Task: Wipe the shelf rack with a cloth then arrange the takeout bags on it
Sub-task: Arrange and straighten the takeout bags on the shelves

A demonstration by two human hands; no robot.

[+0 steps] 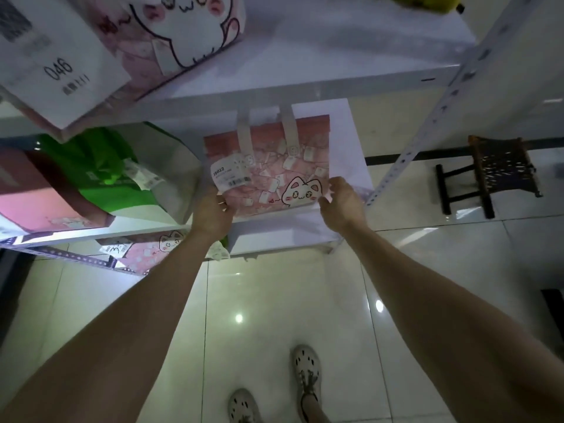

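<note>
A pink takeout bag with a cat drawing, white handles and a receipt label stands on the middle shelf of the white shelf rack. My left hand grips its lower left corner. My right hand holds its lower right corner with curled fingers. A green takeout bag sits to its left, then a pink one. On the top shelf a large pink cat bag lies tilted. No cloth is in view.
Another pink cat bag sits on the lower shelf. A white receipt sheet hangs at the top left. A perforated upright post runs down the rack's right side. A dark wooden stool stands on the tiled floor at right.
</note>
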